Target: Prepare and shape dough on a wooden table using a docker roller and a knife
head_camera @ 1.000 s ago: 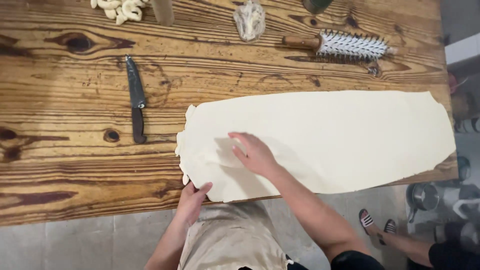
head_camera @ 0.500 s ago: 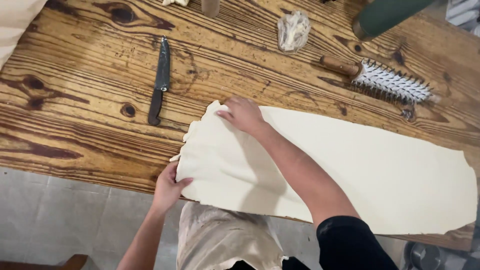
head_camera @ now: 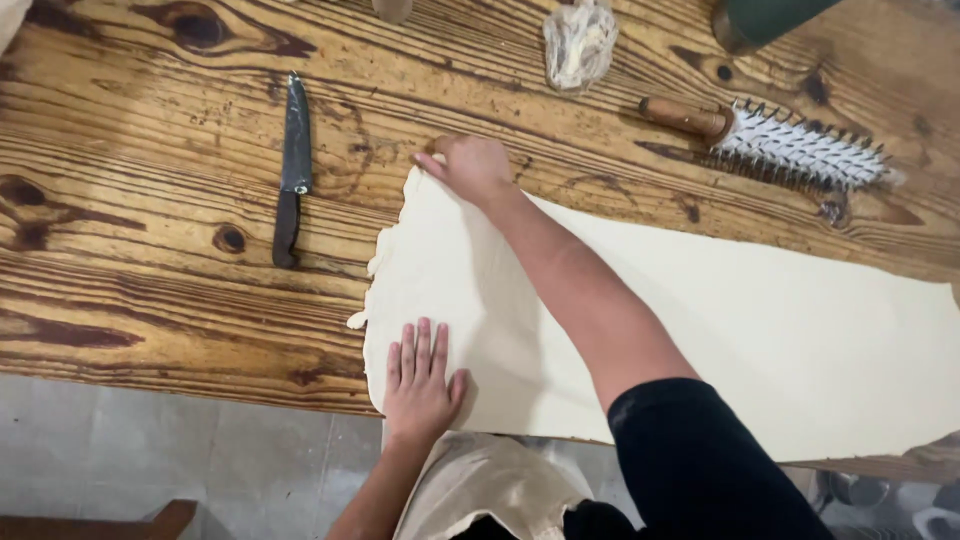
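Wooden desk [head_camera: 150, 200], knotted planks. Dough sheet [head_camera: 700, 320], pale, rolled thin, lying along the desk's near edge toward its right end. Right hand [head_camera: 470, 165] at the sheet's far left corner, grip closed on that corner. Left hand [head_camera: 420, 385] flat, fingers spread, grip empty, pressing the near left corner. Spiked roller [head_camera: 790, 145] toward the far right; black knife [head_camera: 292, 165] left of the sheet.
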